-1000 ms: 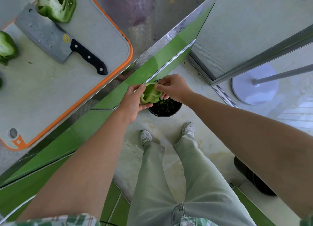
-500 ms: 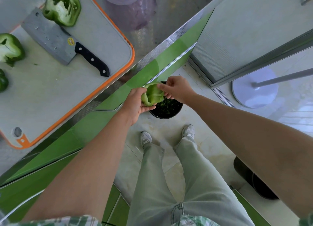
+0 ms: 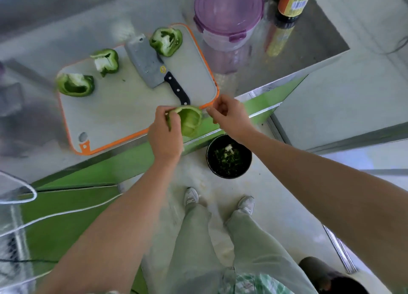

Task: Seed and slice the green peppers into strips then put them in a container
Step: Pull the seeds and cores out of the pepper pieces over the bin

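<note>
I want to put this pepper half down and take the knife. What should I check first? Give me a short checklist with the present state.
1. The pepper half is seeded: ok, the inside looks hollow.
2. The left hand holds it: ok.
3. The right hand is free for the cleaver: cannot tell, its fingers are curled and blurred.
4. Bare space on the cutting board: ok.
5. The cleaver's handle points toward you: ok.
6. The container is open: not ok, its purple lid seems to be on.
</note>
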{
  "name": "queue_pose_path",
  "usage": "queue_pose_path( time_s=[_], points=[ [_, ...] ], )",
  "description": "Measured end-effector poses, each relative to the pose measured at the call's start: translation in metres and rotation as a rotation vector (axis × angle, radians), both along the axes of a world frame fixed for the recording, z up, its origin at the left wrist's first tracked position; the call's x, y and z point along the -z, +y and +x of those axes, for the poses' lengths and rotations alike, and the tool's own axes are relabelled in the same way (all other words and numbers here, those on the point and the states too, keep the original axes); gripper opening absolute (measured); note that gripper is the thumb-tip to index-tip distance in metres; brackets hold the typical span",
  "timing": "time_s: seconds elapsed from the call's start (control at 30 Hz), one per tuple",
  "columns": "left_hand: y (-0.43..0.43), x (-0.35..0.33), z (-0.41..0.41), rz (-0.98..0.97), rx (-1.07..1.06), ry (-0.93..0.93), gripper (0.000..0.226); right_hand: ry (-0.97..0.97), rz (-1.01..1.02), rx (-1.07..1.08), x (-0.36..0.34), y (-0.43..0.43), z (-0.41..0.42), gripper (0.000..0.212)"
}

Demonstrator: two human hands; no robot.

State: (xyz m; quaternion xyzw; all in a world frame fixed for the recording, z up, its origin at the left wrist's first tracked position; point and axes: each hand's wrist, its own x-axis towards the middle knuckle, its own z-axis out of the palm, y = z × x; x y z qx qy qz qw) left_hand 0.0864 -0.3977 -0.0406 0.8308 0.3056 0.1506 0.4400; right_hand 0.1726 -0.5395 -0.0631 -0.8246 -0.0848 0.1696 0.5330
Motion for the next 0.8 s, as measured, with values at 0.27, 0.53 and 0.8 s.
queue_pose_path(
  time_s=[0.27,0.53,0.8],
  points=[
    [0.101,-0.014,0.006,0.064,-0.270,0.230,0.032,-0.065,-0.211,-0.149,-0.025,0.072,0.024,0.013],
    [0.189,-0.003,0.012,0.133,-0.191,0.363,0.035,-0.093,-0.322,-0.217,-0.024,0.152,0.032,0.010],
    [0.206,-0.001,0.003,0.266,-0.183,0.311,0.036,-0.198,-0.633,-0.365,-0.022,0.210,0.027,0.016]
  ],
)
